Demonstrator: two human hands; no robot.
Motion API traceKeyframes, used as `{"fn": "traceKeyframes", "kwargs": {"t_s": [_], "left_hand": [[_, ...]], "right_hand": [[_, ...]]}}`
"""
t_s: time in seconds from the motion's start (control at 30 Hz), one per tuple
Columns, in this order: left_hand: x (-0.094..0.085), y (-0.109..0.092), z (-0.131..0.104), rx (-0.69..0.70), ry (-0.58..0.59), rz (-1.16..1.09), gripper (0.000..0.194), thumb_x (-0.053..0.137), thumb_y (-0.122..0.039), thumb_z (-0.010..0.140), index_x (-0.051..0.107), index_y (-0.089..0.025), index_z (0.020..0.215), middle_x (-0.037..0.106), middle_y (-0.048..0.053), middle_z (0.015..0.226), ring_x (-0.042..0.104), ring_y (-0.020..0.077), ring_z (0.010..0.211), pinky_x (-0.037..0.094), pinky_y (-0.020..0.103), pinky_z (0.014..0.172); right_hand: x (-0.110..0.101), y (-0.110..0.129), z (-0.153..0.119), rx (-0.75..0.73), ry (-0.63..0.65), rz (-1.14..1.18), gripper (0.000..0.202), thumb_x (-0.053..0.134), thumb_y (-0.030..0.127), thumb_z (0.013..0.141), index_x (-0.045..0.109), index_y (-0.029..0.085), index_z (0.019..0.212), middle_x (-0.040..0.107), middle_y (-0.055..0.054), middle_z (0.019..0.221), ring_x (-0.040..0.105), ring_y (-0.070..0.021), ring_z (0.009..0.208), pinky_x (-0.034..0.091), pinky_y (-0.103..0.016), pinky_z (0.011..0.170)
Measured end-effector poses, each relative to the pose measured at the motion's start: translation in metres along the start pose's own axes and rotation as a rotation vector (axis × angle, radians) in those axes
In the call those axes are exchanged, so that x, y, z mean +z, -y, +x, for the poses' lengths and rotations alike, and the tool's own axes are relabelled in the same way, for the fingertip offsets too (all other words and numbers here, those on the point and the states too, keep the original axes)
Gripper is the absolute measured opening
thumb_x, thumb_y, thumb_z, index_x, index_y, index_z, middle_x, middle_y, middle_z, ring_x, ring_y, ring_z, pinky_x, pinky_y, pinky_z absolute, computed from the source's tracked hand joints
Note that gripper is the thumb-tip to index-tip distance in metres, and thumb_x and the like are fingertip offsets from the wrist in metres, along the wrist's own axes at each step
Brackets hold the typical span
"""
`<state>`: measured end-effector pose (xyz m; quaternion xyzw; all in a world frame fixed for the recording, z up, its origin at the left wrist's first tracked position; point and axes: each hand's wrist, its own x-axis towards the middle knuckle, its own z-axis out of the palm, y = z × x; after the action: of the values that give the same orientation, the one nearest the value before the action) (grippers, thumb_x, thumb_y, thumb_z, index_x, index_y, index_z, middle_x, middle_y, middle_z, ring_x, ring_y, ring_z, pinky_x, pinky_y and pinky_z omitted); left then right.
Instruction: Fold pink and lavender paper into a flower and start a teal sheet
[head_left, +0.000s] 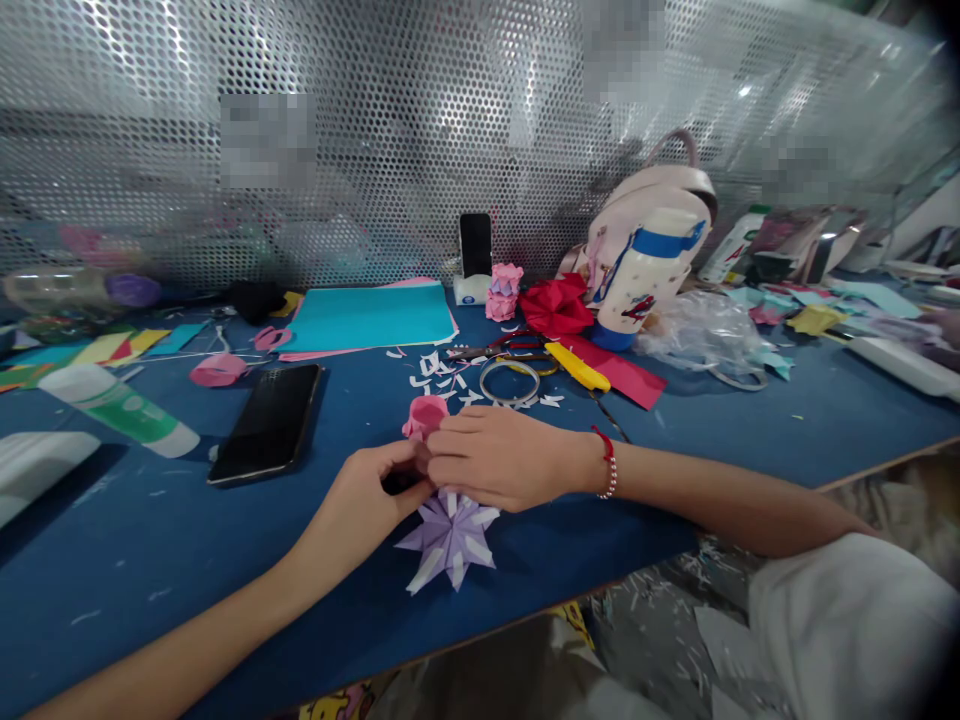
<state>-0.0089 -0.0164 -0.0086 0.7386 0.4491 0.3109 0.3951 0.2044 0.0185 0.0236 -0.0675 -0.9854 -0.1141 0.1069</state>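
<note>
A purple folded-paper star (452, 535) with white strips across its points is at the front of the blue table, its upper part hidden by my fingers. My left hand (382, 475) is closed, thumb and fingers pinched at the star's upper left. Over its top, my right hand (499, 455) is closed with bent fingers, meeting the left fingertips. What exactly lies between the fingertips is hidden. Just behind them stands a pink paper ring (426, 414), partly covered by my right hand. A red beaded bracelet (607, 465) circles my right wrist.
Behind my hands lie white paper scraps (442, 375), a tape roll (509, 383), scissors (517, 345) and a yellow cutter (577, 366). A black phone (270, 420) and glue tube (124, 408) lie left. A bottle (645, 280) and backpack (645, 190) stand back right.
</note>
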Motion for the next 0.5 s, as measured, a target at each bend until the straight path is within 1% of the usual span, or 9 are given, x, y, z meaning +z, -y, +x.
{"fn": "traceKeyframes", "kwargs": {"t_s": [0.07, 0.17, 0.3, 0.37, 0.5], "left_hand": [[0.0001, -0.0007, 0.0003, -0.006, -0.007, -0.012, 0.009, 0.061, -0.019, 0.079, 0.068, -0.019, 0.085, 0.072, 0.0, 0.082, 0.068, 0.0195, 0.079, 0.052, 0.027, 0.072], [0.0001, -0.003, 0.0007, -0.022, -0.011, -0.028, 0.017, 0.062, -0.017, 0.077, 0.068, -0.018, 0.092, 0.072, 0.0, 0.083, 0.069, 0.0197, 0.079, 0.053, 0.027, 0.071], [-0.0002, -0.0066, 0.001, -0.063, -0.016, -0.102, 0.027, 0.063, -0.017, 0.075, 0.067, -0.018, 0.101, 0.074, 0.001, 0.088, 0.069, 0.019, 0.078, 0.054, 0.026, 0.071], [-0.0007, -0.0077, 0.0008, -0.093, -0.018, -0.136, 0.031, 0.063, -0.018, 0.073, 0.067, -0.018, 0.104, 0.074, 0.001, 0.09, 0.07, 0.019, 0.078, 0.054, 0.026, 0.07], [-0.0024, -0.0071, 0.0007, -0.139, -0.003, -0.173, 0.04, 0.064, -0.02, 0.072, 0.064, -0.018, 0.112, 0.075, 0.0, 0.082, 0.07, 0.0205, 0.077, 0.053, 0.026, 0.069]], "right_hand": [[-0.001, 0.0017, 0.0006, -0.008, 0.0, -0.02, 0.022, 0.036, 0.024, 0.104, 0.057, 0.016, 0.103, 0.061, -0.008, 0.104, 0.051, -0.0212, 0.1, 0.039, -0.034, 0.088], [-0.0012, 0.004, 0.0013, -0.008, 0.005, -0.041, 0.018, 0.039, 0.022, 0.103, 0.056, 0.017, 0.103, 0.061, -0.008, 0.105, 0.05, -0.0217, 0.102, 0.038, -0.034, 0.087], [-0.0007, 0.006, 0.0024, 0.012, 0.036, -0.063, 0.015, 0.042, 0.022, 0.103, 0.056, 0.017, 0.105, 0.06, -0.009, 0.108, 0.051, -0.021, 0.102, 0.039, -0.034, 0.084], [0.0001, 0.0065, 0.0028, 0.019, 0.033, -0.069, 0.014, 0.043, 0.021, 0.103, 0.056, 0.017, 0.105, 0.06, -0.009, 0.108, 0.052, -0.0206, 0.102, 0.039, -0.034, 0.083], [0.0028, 0.0072, 0.0025, 0.019, -0.003, -0.081, 0.014, 0.043, 0.02, 0.103, 0.056, 0.017, 0.104, 0.061, -0.008, 0.103, 0.053, -0.0205, 0.102, 0.039, -0.033, 0.083]]}}
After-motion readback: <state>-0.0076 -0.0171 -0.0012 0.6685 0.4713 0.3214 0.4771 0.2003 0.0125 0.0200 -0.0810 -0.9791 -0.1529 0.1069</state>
